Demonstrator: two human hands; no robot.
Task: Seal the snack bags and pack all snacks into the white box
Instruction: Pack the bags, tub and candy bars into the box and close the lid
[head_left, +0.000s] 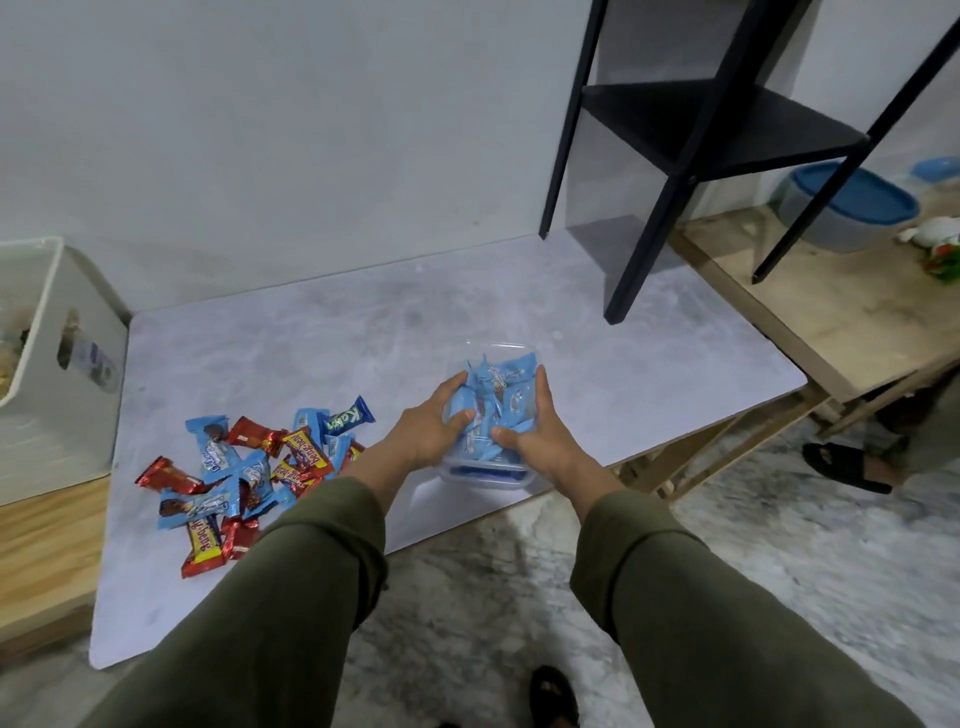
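could tip or slide off, judging by how close the clear plastic container (488, 415) sits to the near edge of the counter (363, 332), if lifted unevenly or nudged toward the body. could spill too: blue snack packets (493, 400) heaped above the rim, likely to slither out when the container tilts on the way to the white box (41, 364), well apart at the far left. might also crush or flex, being thin-walled, under too firm a squeeze from both sides. easy to overlook as well: the loose pile of red, yellow and blue snack bars (249, 473) lying on the counter to the left, not yet packed. cannot tell whether any lid is fitted over the container. left hand (436, 421) on the container's left side, fingers curled round the wall and over the packets, thumb across the top of them. right hand (530, 426) on the right side, fingers reaching up along the far wall, thumb pressing in on the packets near the front. hands apart, each clamped on the container, holding it between them.
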